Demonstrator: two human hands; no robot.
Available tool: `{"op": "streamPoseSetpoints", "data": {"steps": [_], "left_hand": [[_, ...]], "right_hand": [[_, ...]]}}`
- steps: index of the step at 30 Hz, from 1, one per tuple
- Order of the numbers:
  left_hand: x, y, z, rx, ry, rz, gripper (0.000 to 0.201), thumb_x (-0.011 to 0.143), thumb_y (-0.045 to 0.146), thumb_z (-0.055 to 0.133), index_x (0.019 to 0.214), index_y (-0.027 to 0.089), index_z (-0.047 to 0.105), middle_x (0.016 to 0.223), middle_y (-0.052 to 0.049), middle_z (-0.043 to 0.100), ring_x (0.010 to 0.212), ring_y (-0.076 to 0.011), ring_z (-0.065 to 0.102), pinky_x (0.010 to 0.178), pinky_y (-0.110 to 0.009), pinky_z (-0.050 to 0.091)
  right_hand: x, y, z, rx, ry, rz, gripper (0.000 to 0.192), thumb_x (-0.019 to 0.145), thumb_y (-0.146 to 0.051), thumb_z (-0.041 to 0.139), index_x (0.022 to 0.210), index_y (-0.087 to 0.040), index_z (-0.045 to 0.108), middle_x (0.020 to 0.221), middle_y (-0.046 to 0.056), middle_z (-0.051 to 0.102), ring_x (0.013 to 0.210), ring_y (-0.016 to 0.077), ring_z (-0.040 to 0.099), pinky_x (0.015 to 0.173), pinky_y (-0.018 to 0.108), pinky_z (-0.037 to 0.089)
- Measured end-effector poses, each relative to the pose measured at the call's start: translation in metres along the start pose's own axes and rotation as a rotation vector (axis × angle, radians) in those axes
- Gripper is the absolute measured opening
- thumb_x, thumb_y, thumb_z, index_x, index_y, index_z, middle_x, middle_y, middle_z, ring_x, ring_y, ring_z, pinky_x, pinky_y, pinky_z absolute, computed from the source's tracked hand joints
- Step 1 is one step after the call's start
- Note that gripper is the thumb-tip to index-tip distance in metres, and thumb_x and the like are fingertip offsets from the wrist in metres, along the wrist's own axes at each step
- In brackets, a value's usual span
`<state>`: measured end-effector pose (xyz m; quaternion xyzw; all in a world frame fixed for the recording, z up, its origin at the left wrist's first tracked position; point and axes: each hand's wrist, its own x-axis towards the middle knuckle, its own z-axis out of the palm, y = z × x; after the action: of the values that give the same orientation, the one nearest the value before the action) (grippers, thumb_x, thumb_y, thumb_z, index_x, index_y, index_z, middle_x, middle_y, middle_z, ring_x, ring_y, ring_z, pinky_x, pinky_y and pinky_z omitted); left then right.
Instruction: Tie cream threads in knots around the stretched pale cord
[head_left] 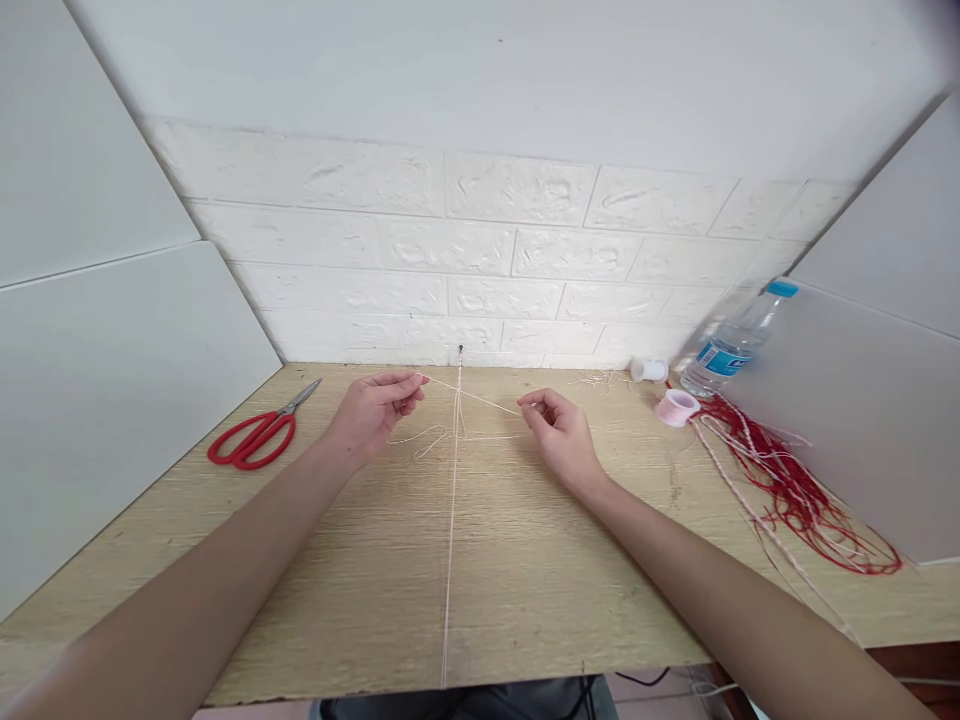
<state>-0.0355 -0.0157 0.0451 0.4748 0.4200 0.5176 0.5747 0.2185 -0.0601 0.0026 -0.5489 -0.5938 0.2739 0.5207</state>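
A thin pale cord (451, 540) runs from a small dark fixing (461, 348) at the foot of the wall toward the table's front edge. Near its far end is a short pink-and-white knotted stretch (460, 368). To the left of the cord, my left hand (379, 405) pinches one thin pale thread between thumb and fingers. My right hand (559, 430), on the other side, is closed on a thread (487, 401) that slants across the cord. A loose thread loop (429, 440) lies on the wood beside my left hand.
Red-handled scissors (255, 438) lie at the left. At the right are a white spool (649, 370), a pink thread spool (677, 407), a water bottle (731, 345) and a heap of red and pink cords (795, 480). White panels (112, 370) flank the wooden table (360, 610).
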Motion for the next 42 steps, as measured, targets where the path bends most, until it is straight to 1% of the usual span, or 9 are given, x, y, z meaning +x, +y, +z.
{"op": "streamPoseSetpoints", "data": {"steps": [9, 12, 19, 23, 25, 27, 32, 34, 42], "left_hand": [[-0.003, -0.001, 0.002, 0.126, -0.092, 0.019, 0.02, 0.065, 0.031, 0.079, 0.077, 0.015, 0.076, 0.076, -0.007, 0.066, 0.064, -0.011, 0.052, 0.06, -0.026, 0.041], [-0.006, 0.0, 0.004, 0.19, -0.18, -0.012, 0.017, 0.065, 0.03, 0.079, 0.075, 0.017, 0.076, 0.08, -0.007, 0.069, 0.065, -0.0111, 0.053, 0.06, -0.027, 0.04], [-0.016, 0.004, 0.004, 0.402, -0.547, -0.091, 0.016, 0.07, 0.035, 0.074, 0.077, 0.021, 0.077, 0.075, -0.007, 0.07, 0.065, -0.0144, 0.057, 0.056, -0.026, 0.041], [-0.028, 0.014, 0.01, 0.436, -0.929, -0.265, 0.035, 0.07, 0.04, 0.072, 0.102, 0.026, 0.074, 0.09, -0.009, 0.073, 0.08, -0.0223, 0.064, 0.067, -0.033, 0.05], [-0.032, 0.017, 0.013, 0.44, -1.075, -0.344, 0.043, 0.068, 0.041, 0.073, 0.109, 0.027, 0.072, 0.097, -0.01, 0.073, 0.076, -0.022, 0.064, 0.067, -0.035, 0.051], [-0.032, 0.016, 0.015, 0.442, -1.04, -0.325, 0.039, 0.068, 0.042, 0.073, 0.103, 0.026, 0.074, 0.092, -0.01, 0.073, 0.07, -0.0201, 0.062, 0.063, -0.033, 0.05], [-0.014, 0.002, 0.008, 0.506, -0.382, -0.02, 0.025, 0.069, 0.042, 0.072, 0.082, 0.021, 0.073, 0.068, -0.003, 0.063, 0.056, -0.0107, 0.048, 0.048, -0.023, 0.033], [-0.007, -0.004, 0.003, 0.601, -0.256, 0.026, 0.029, 0.068, 0.044, 0.071, 0.085, 0.02, 0.071, 0.068, -0.001, 0.059, 0.056, -0.0102, 0.046, 0.048, -0.023, 0.032], [-0.002, -0.018, -0.001, 0.876, -0.4, 0.117, 0.028, 0.07, 0.048, 0.067, 0.077, 0.021, 0.072, 0.064, -0.001, 0.061, 0.058, -0.0134, 0.05, 0.052, -0.025, 0.035]], "right_hand": [[0.002, 0.004, -0.001, -0.139, -0.019, 0.009, 0.018, 0.079, -0.029, 0.052, 0.084, -0.018, 0.066, 0.057, -0.003, 0.05, 0.054, 0.0135, 0.047, 0.053, 0.026, 0.035], [0.002, 0.006, -0.001, -0.198, -0.068, 0.018, 0.016, 0.077, -0.026, 0.052, 0.084, -0.019, 0.065, 0.058, -0.003, 0.053, 0.055, 0.0136, 0.049, 0.054, 0.026, 0.036], [-0.001, 0.007, 0.001, -0.326, -0.1, -0.037, 0.018, 0.075, -0.02, 0.051, 0.086, -0.02, 0.066, 0.06, -0.002, 0.057, 0.058, 0.0147, 0.052, 0.058, 0.027, 0.038], [-0.004, 0.005, 0.005, -0.386, -0.098, -0.195, 0.016, 0.075, -0.016, 0.054, 0.084, -0.02, 0.067, 0.077, 0.003, 0.064, 0.08, 0.0195, 0.057, 0.074, 0.032, 0.042], [-0.007, 0.003, 0.007, -0.381, -0.14, -0.249, 0.016, 0.078, -0.015, 0.054, 0.085, -0.021, 0.067, 0.082, 0.004, 0.065, 0.086, 0.0205, 0.056, 0.078, 0.034, 0.042], [-0.01, 0.001, 0.009, -0.363, -0.206, -0.282, 0.015, 0.081, -0.017, 0.054, 0.088, -0.021, 0.067, 0.084, 0.004, 0.065, 0.087, 0.0205, 0.056, 0.077, 0.034, 0.043], [-0.016, -0.003, 0.013, -0.347, -0.336, -0.328, 0.014, 0.085, -0.022, 0.057, 0.093, -0.022, 0.068, 0.085, 0.006, 0.065, 0.086, 0.0207, 0.056, 0.075, 0.034, 0.044], [-0.017, -0.002, 0.014, -0.347, -0.352, -0.34, 0.014, 0.085, -0.023, 0.058, 0.095, -0.022, 0.068, 0.087, 0.006, 0.064, 0.088, 0.021, 0.056, 0.076, 0.035, 0.044], [-0.017, 0.002, 0.015, -0.352, -0.379, -0.354, 0.014, 0.085, -0.023, 0.06, 0.096, -0.022, 0.068, 0.087, 0.006, 0.064, 0.088, 0.021, 0.056, 0.079, 0.037, 0.043]]}}
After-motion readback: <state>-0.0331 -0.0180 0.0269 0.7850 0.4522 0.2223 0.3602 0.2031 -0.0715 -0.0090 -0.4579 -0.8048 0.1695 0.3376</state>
